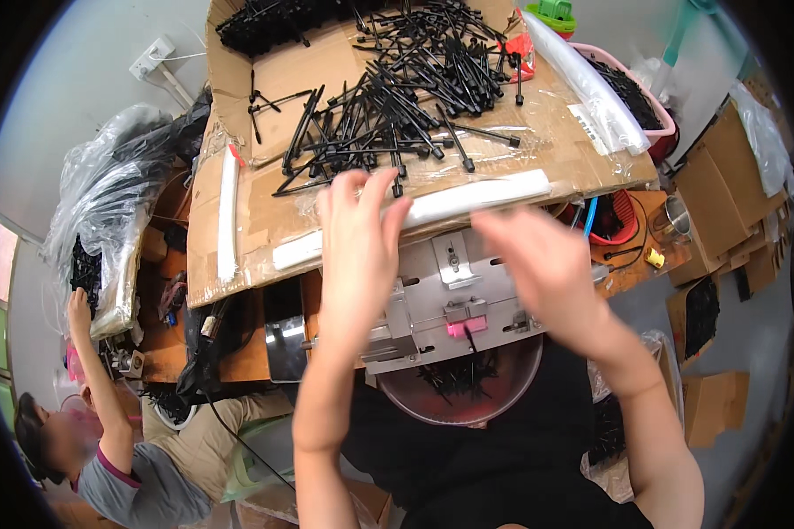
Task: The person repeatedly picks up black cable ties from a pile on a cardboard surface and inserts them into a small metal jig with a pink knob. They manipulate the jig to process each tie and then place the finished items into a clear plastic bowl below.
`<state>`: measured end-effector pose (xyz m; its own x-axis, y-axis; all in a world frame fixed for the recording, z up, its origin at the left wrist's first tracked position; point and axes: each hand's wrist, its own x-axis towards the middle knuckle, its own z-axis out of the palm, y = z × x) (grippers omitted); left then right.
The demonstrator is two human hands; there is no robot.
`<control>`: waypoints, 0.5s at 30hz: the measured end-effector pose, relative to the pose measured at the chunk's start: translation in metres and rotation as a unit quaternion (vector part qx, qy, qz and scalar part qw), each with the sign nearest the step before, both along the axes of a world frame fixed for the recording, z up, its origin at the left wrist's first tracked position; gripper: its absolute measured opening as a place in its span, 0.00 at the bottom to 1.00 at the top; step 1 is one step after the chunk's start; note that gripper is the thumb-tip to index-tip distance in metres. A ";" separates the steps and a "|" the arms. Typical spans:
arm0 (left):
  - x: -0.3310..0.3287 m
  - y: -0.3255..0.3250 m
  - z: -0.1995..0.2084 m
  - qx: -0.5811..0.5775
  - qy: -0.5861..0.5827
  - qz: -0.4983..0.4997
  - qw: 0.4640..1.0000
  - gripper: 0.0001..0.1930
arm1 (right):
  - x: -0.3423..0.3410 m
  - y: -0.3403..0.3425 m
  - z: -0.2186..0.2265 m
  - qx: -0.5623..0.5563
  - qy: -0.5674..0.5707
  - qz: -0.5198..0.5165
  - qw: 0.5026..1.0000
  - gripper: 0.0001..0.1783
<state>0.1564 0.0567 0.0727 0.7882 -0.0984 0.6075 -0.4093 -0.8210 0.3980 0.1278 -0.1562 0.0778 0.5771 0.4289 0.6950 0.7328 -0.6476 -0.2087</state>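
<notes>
My left hand (359, 234) is at the front edge of the cardboard, its thumb apart from its fingers. Its fingertips reach the near side of a heap of black plastic pins with wider heads (415, 97). Smeared by motion, my right hand (538, 256) hovers over the right part of a metal fixture (406, 335); whether its fingers hold anything is not visible. On the fixture sits a small pink block (466, 327), with a thin black piece (470, 342) sticking out toward me. Below it, a bowl (503, 401) in front of my lap contains more black pieces.
An opened cardboard box (582, 163) carries the heap, with white strips (476, 198) along its front edge. To the right are a red basket (622, 220), a metal cup (670, 219) and stacked cardboard (732, 185). A co-worker (141, 480) sits at the lower left, reaching toward plastic-covered goods.
</notes>
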 end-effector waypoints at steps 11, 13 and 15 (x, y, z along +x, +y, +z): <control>0.049 0.049 0.058 -0.265 0.275 -0.194 0.903 0.09 | 0.135 -0.019 0.029 -0.001 0.200 0.205 0.958 0.08; 0.065 0.080 0.072 -0.465 0.279 -0.252 0.802 0.10 | 0.122 -0.021 0.048 0.155 0.328 0.185 0.913 0.10; 0.062 0.090 0.074 -0.518 0.282 -0.269 0.762 0.09 | 0.112 -0.026 0.053 0.261 0.323 0.190 0.890 0.13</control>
<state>0.2185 0.1463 0.1471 0.9674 -0.1978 0.1584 -0.0995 0.2782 0.9554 0.2398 -0.1820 0.1308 0.8100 0.3950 0.4335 0.4971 -0.0701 -0.8649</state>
